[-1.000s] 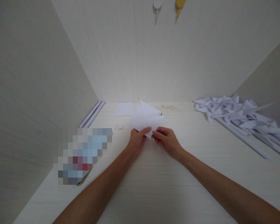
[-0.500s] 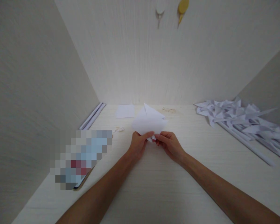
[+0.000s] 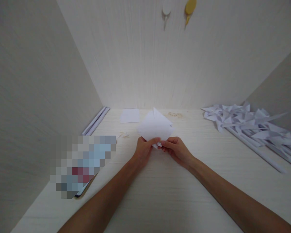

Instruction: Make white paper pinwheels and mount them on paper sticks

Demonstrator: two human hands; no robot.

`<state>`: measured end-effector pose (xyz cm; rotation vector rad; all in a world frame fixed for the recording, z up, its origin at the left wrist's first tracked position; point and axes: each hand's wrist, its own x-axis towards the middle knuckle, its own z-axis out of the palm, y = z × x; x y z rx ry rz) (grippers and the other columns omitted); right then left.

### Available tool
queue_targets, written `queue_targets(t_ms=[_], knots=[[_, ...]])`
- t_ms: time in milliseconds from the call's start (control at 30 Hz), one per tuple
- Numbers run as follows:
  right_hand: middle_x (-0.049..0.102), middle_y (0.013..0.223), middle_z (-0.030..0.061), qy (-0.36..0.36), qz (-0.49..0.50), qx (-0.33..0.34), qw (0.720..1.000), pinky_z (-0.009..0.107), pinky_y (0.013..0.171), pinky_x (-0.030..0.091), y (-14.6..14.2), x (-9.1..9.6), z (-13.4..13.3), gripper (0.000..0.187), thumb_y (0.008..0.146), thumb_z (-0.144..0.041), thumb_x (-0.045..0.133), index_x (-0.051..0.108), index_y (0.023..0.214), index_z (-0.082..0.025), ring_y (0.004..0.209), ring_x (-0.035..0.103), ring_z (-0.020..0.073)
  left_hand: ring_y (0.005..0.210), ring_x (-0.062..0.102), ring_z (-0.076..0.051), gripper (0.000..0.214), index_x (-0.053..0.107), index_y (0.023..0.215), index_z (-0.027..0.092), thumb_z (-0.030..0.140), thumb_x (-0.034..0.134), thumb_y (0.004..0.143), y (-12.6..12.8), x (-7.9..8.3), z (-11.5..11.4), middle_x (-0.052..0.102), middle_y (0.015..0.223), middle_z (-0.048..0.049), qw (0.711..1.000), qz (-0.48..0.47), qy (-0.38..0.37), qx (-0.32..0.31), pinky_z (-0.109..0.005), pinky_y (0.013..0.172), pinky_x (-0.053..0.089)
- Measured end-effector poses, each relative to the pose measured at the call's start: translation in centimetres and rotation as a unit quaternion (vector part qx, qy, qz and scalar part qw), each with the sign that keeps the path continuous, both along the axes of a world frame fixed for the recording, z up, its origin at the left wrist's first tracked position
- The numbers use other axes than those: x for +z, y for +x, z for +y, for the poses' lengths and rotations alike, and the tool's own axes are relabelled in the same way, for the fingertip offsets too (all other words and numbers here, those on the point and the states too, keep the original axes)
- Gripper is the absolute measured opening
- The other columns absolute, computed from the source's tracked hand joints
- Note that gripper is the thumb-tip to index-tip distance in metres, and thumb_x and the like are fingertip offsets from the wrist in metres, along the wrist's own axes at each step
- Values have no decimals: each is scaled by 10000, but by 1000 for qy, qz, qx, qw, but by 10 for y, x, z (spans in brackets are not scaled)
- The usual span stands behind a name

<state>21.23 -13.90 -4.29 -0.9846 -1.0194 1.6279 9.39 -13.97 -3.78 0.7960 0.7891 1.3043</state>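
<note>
A white sheet of paper (image 3: 155, 124), turned corner up and slit at its top and right corners, is held over the middle of the table. My left hand (image 3: 145, 147) grips its lower edge, thumb lying across the front. From the other side, my right hand (image 3: 176, 149) pinches the bottom of the same sheet, its fingertips close to the left thumb. Some paper is bunched between the two thumbs; the fingers behind the sheet are hidden.
Paper pinwheels on rolled paper sticks (image 3: 254, 129) lie heaped at the right. Two paper rolls (image 3: 96, 121) rest by the left wall, near a flat white paper square (image 3: 130, 116). A blurred-out, phone-like object (image 3: 87, 165) lies front left. Small toothpick-like bits (image 3: 123, 135) are scattered nearby.
The paper has turned slightly in my hands, its top corner shifting a little to the right. Both hands stay in nearly the same place.
</note>
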Motion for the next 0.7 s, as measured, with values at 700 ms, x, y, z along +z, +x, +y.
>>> queue_targets(t_ms=[700], knots=[[538,570,-38,129,-103,-10,986,239,555,365,-5,-3,-3,99,579,-239,660,602,611,-165,542,443,82,709,593,-135,226,653,710,147,143,711,492,2,-3,3,673,730,-26,992,-72,-38,101,-257,671,439]])
